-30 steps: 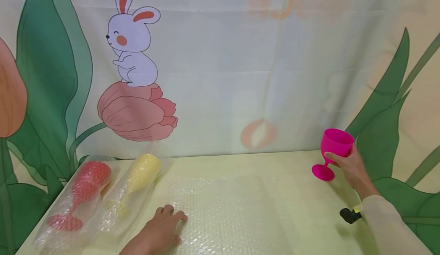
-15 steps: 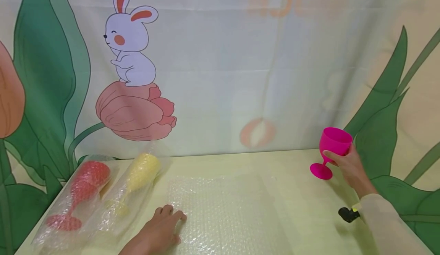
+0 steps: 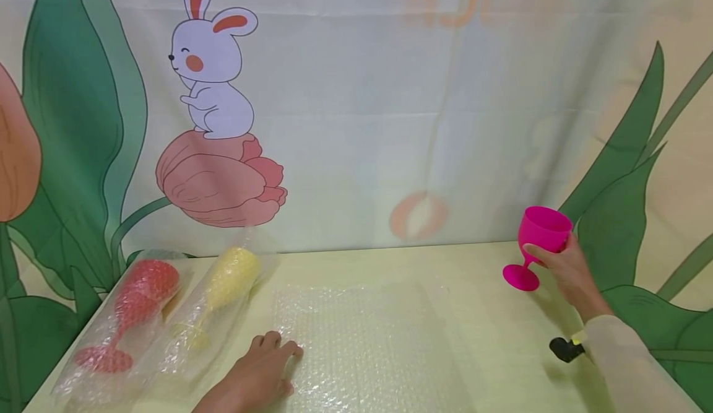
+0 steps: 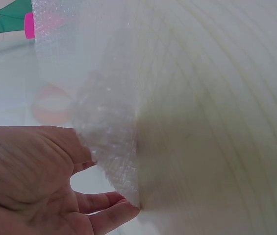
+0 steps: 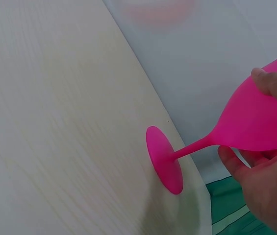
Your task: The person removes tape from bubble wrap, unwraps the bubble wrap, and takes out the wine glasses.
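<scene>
My right hand (image 3: 565, 270) grips a bright pink plastic goblet (image 3: 544, 230) by the lower bowl at the table's back right. In the right wrist view the goblet's foot (image 5: 163, 159) is close to the tabletop; whether it touches, I cannot tell. A flat sheet of clear bubble wrap (image 3: 367, 339) lies across the middle of the table. My left hand (image 3: 256, 373) rests at its left edge with fingers loosely bent. Seen from the left wrist, the fingertips (image 4: 128, 209) touch a corner of the sheet, and some fingers are partly behind the wrap.
On the left lie a red goblet (image 3: 146, 286) and a yellow goblet (image 3: 234, 277), each wrapped in bubble wrap. A printed backdrop (image 3: 356, 122) with a rabbit hangs right behind the pale table (image 3: 490, 326). A small black object (image 3: 567, 350) is near the right sleeve.
</scene>
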`<state>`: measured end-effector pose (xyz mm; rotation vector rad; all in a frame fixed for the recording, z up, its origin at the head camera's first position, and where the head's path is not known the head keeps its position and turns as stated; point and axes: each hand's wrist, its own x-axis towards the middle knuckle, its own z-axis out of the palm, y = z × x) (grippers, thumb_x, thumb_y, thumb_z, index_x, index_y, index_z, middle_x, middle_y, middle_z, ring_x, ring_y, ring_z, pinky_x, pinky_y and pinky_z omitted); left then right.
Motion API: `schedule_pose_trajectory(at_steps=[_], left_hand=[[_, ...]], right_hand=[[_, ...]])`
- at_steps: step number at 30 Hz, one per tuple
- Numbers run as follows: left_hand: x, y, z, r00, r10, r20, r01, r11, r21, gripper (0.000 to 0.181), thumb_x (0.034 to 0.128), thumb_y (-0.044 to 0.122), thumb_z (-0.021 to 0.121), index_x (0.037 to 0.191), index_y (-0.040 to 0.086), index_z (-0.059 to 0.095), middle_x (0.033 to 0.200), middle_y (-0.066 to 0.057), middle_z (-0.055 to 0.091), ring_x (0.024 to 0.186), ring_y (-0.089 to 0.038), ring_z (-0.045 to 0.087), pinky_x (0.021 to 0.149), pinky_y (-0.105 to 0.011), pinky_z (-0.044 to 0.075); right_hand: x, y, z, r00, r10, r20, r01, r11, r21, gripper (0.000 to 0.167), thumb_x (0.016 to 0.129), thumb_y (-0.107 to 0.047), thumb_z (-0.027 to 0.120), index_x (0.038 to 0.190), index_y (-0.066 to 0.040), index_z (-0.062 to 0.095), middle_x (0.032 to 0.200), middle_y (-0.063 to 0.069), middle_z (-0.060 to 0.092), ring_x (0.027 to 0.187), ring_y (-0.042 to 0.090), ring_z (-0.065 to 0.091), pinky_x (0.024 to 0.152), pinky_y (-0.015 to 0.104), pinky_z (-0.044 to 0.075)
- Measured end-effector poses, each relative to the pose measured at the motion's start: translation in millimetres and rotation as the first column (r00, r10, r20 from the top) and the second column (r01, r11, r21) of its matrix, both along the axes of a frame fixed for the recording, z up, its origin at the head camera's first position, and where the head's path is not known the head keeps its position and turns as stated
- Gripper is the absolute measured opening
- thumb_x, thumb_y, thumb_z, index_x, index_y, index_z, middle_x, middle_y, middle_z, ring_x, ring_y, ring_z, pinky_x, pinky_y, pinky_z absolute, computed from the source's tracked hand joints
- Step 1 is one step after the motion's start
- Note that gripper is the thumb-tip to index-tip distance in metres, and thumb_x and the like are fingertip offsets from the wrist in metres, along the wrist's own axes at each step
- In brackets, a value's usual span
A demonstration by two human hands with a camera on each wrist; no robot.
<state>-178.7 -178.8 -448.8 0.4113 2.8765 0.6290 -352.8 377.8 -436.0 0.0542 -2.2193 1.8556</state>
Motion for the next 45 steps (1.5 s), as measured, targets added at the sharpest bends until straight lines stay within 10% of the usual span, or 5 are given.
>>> schedule_pose_trajectory(at_steps=[13, 26, 35, 45], left_hand=[[-0.6, 1.0, 1.6, 0.999, 0.015, 0.042, -0.015, 1.000, 0.018, 0.042, 0.0821, 0.009, 0.084, 0.119, 0.011, 0.065, 0.127, -0.018, 0.048, 0.116, -0.042, 0.044, 0.084, -0.057, 0.050], [0.0, 0.6, 0.9, 1.000, 0.010, 0.009, -0.010, 0.999, 0.034, 0.043, 0.0800, 0.008, 0.085, 0.118, 0.010, 0.066, 0.124, -0.018, 0.050, 0.116, -0.043, 0.045, 0.083, -0.059, 0.050], [1.0, 1.5, 2.7, 1.000, 0.007, 0.007, -0.007, 0.999, 0.039, 0.043, 0.0793, 0.008, 0.086, 0.118, 0.010, 0.066, 0.124, -0.019, 0.050, 0.116, -0.044, 0.046, 0.083, -0.060, 0.051], [0.2, 0.1, 0.3, 1.000, 0.008, -0.010, -0.008, 0.999, 0.036, 0.042, 0.0797, 0.008, 0.086, 0.117, 0.011, 0.066, 0.123, -0.019, 0.051, 0.115, -0.044, 0.046, 0.084, -0.060, 0.050]], right_hand=[[-0.7, -1.6, -4.2, 0.997, 0.053, -0.063, -0.055, 0.998, -0.027, 0.064, 0.096, -0.011, 0.074, 0.147, -0.021, 0.035, 0.125, -0.009, 0.049, 0.110, 0.010, 0.052, 0.083, 0.019, 0.054], [17.8, -2.1, -10.8, 0.995, 0.029, 0.098, -0.048, 0.979, 0.197, 0.081, 0.101, -0.030, 0.069, 0.157, 0.002, 0.019, 0.141, 0.016, 0.046, 0.105, 0.002, 0.055, 0.088, 0.025, 0.055], [36.3, -11.9, -18.3, 0.963, 0.052, 0.265, -0.107, 0.975, 0.195, 0.104, 0.102, -0.042, 0.065, 0.161, 0.004, -0.008, 0.160, 0.035, 0.022, 0.137, 0.047, 0.041, 0.099, 0.036, 0.053], [59.5, -34.0, -9.0, 0.953, 0.027, 0.301, -0.109, 0.960, 0.259, 0.102, 0.103, -0.041, 0.063, 0.158, 0.010, -0.006, 0.157, 0.038, 0.026, 0.128, 0.047, 0.056, 0.105, 0.046, 0.048]])
